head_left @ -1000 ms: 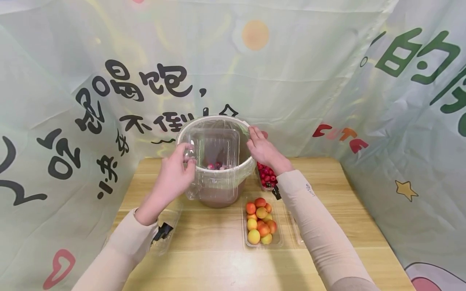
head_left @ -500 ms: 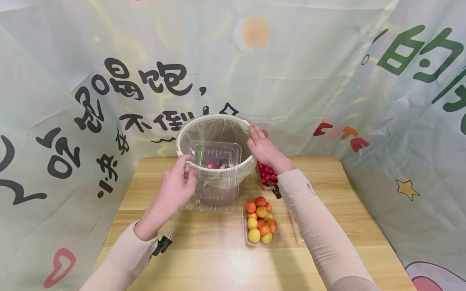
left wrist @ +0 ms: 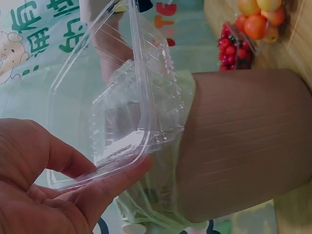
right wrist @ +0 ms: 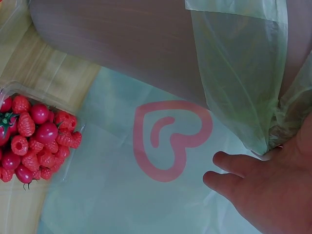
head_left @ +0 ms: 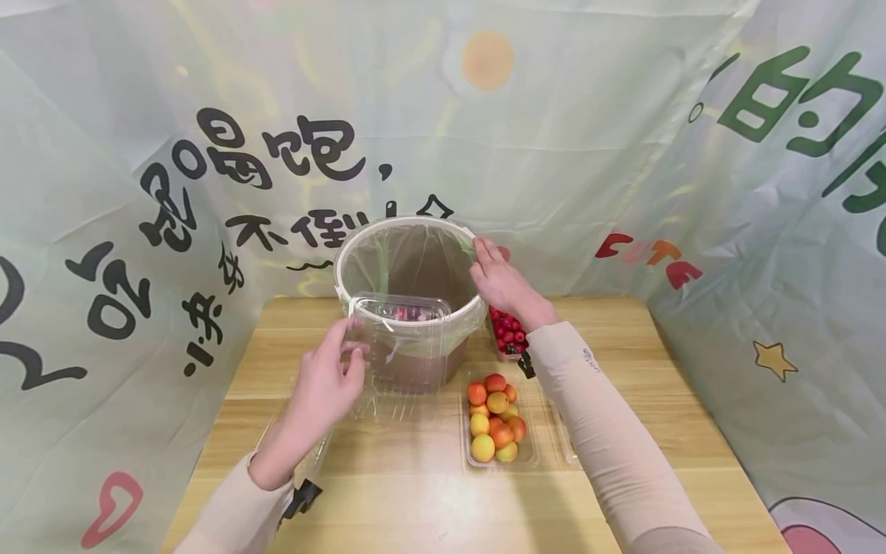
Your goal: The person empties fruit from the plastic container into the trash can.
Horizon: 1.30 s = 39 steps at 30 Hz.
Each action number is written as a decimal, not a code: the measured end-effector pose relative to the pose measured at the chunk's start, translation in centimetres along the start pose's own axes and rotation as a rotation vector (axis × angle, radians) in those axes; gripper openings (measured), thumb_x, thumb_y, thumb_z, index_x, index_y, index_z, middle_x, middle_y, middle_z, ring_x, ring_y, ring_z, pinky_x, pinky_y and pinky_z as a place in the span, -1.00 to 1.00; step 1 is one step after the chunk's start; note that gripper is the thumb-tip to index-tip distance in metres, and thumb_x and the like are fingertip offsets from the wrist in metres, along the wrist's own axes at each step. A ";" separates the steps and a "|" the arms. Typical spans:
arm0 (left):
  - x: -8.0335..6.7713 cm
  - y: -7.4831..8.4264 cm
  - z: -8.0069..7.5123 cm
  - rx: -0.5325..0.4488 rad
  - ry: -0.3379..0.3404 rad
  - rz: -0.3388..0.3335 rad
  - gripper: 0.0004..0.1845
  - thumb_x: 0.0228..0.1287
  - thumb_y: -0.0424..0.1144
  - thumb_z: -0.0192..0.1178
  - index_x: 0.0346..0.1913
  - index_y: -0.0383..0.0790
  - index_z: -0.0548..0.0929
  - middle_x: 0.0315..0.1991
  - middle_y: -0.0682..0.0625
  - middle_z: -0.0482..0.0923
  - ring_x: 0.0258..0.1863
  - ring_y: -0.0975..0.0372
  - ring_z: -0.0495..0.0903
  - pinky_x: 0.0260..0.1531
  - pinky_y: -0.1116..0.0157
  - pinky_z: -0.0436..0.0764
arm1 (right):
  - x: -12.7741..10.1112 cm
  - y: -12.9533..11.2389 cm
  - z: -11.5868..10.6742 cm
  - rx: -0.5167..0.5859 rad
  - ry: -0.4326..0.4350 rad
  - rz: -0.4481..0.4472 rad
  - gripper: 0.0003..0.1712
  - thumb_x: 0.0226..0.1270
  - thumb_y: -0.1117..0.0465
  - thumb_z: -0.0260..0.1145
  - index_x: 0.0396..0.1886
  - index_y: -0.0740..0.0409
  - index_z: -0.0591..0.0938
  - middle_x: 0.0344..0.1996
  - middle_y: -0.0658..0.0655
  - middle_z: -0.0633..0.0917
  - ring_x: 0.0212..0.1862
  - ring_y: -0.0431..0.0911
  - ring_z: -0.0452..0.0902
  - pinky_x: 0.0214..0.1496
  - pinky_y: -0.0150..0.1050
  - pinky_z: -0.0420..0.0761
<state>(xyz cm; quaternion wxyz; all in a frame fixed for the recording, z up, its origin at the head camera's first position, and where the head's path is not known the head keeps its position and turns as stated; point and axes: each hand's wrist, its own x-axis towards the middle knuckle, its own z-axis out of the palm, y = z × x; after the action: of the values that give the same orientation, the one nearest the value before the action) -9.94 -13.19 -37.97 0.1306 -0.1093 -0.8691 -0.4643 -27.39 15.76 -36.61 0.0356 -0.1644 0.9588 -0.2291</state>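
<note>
Pinching a clear box (head_left: 404, 338) at its left edge, the left hand (head_left: 320, 388) holds it level before the bin (head_left: 408, 261), a few red fruits inside. Further right, the right hand (head_left: 500, 281) grips the bin's rim, and 2 trays, apricots (head_left: 494, 419) and berries (head_left: 508, 332), look untouched.

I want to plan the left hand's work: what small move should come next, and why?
Probably lower the clear plastic clamshell box onto the wooden table and release the grip. The left hand holds it beside the brown bin with green liner, apparently clear of the rim, which the right hand steadies.
</note>
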 end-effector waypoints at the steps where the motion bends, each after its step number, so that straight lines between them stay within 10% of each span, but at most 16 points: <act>1: -0.2 -0.1 0.1 -0.006 0.002 -0.001 -0.55 0.37 -0.57 0.09 0.30 -0.38 0.48 -0.07 -0.43 0.76 -0.35 -0.08 0.85 -0.86 0.35 0.45 | 0.0 0.0 0.0 -0.001 0.000 -0.001 -0.21 0.68 0.03 -0.27 0.73 0.24 -0.15 0.74 0.26 -0.15 0.75 0.16 -0.26 0.76 0.09 -0.04; 15: -2.1 -0.7 1.1 -0.047 0.009 -0.027 -0.59 0.36 -0.62 0.11 0.23 -0.37 0.51 -0.09 -0.42 0.77 -0.22 -0.14 0.84 -0.64 0.42 0.64 | -0.1 -0.2 -0.2 0.010 -0.011 0.009 -0.21 0.68 0.02 -0.27 0.74 0.22 -0.15 0.75 0.24 -0.14 0.75 0.13 -0.27 0.77 0.05 -0.07; 25: -3.3 -2.1 2.0 -0.035 -0.026 -0.077 -0.55 0.36 -0.61 0.12 0.28 -0.35 0.51 -0.06 -0.42 0.76 -0.74 0.32 0.59 -0.89 0.42 0.35 | -0.2 -0.2 -0.3 0.015 -0.006 0.009 -0.21 0.67 0.02 -0.26 0.74 0.22 -0.14 0.75 0.24 -0.13 0.75 0.10 -0.27 0.77 0.04 -0.05; 39: -4.5 -6.1 4.6 0.002 -0.080 -0.156 -0.57 0.35 -0.57 0.19 0.26 -0.45 0.52 -0.36 -0.22 0.73 -0.79 0.45 0.27 -0.81 0.48 0.33 | -0.1 -0.1 -0.1 0.013 -0.001 0.006 -0.21 0.67 0.03 -0.25 0.74 0.23 -0.14 0.75 0.25 -0.13 0.75 0.12 -0.26 0.77 0.05 -0.05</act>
<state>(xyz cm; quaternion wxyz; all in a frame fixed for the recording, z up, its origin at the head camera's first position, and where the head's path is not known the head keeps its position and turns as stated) -8.19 -12.98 -46.66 0.0594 -0.0593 -0.8801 -0.4674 -27.33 15.78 -36.45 0.0378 -0.1615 0.9577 -0.2352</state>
